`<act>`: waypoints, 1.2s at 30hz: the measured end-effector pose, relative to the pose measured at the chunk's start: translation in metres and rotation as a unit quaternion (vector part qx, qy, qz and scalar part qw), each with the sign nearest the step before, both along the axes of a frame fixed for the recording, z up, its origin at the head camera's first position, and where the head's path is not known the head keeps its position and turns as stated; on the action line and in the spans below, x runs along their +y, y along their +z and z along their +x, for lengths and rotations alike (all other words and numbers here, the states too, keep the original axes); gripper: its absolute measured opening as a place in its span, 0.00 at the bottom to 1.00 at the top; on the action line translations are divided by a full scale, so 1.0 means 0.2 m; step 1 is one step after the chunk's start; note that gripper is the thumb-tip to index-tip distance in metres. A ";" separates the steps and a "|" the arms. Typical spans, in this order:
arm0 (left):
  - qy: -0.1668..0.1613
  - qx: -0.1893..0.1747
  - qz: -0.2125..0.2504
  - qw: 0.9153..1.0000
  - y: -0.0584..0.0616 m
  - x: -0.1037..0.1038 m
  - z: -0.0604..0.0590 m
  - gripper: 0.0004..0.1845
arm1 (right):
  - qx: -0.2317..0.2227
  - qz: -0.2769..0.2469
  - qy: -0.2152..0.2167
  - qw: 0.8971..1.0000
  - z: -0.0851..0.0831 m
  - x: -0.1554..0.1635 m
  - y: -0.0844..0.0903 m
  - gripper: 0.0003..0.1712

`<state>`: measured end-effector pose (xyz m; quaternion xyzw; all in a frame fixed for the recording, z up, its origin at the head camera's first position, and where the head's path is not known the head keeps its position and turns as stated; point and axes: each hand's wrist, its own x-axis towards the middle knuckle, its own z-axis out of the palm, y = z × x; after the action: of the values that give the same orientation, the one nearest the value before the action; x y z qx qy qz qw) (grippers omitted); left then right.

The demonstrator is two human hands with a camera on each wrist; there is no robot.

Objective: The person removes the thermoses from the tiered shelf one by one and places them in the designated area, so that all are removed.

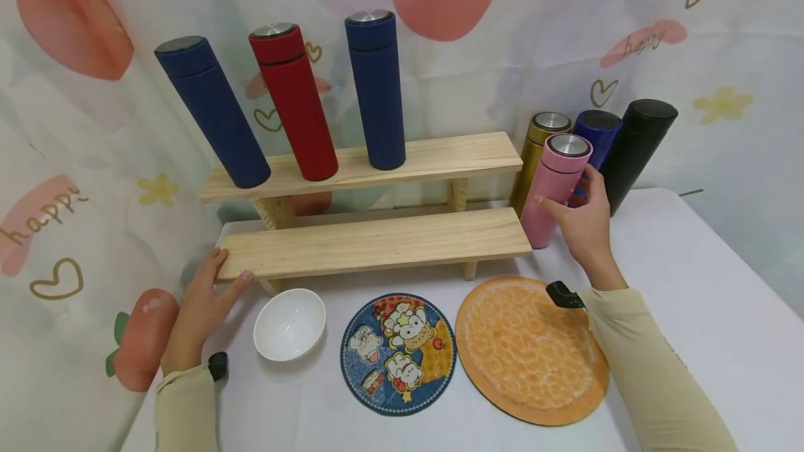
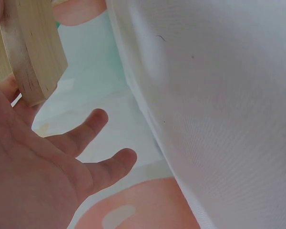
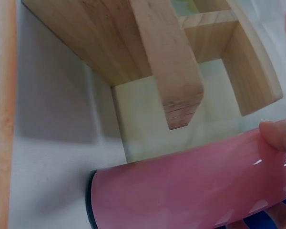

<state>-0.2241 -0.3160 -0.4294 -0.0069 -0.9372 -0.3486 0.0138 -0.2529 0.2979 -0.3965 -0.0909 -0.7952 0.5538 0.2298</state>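
My right hand (image 1: 581,211) grips a pink flask (image 1: 555,187) that stands on the table just right of the two-step wooden shelf (image 1: 377,243). In the right wrist view the pink flask (image 3: 190,188) fills the lower part, with a fingertip (image 3: 279,136) on it. My left hand (image 1: 210,284) rests with straight fingers against the left end of the lower step; the left wrist view shows its relaxed fingers (image 2: 86,131) beside the wooden shelf end (image 2: 31,52). Two blue flasks (image 1: 213,114) and a red flask (image 1: 294,103) stand on the upper step.
A gold flask (image 1: 534,152), a blue flask (image 1: 597,134) and a black flask (image 1: 637,148) stand behind the pink one. In front of the shelf lie a white bowl (image 1: 289,324), a cartoon-printed round mat (image 1: 398,353) and an orange round mat (image 1: 530,349). A printed curtain (image 1: 75,159) hangs behind.
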 end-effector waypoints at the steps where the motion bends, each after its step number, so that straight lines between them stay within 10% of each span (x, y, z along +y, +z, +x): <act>1: 0.000 0.003 0.000 1.000 0.00 0.00 0.00 0.52 | -0.001 0.002 0.000 1.000 0.00 0.00 0.00 0.53; 13: 0.000 0.010 0.000 1.000 0.00 0.00 0.00 0.51 | 0.005 -0.042 0.013 0.999 0.00 -0.03 0.04 0.55; 26: 0.000 0.008 -0.001 1.000 0.00 -0.01 -0.01 0.51 | 0.255 0.028 -0.038 0.966 0.11 -0.28 0.39 0.53; 36: 0.002 0.002 0.003 1.000 0.00 -0.01 -0.02 0.50 | 0.277 -0.054 0.086 0.955 -0.04 -0.52 0.53 0.57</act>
<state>-0.2277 -0.3188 -0.4303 -0.0061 -0.9362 -0.3511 0.0167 -0.2601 0.1937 -0.2904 0.1230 -0.6739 0.6172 0.3871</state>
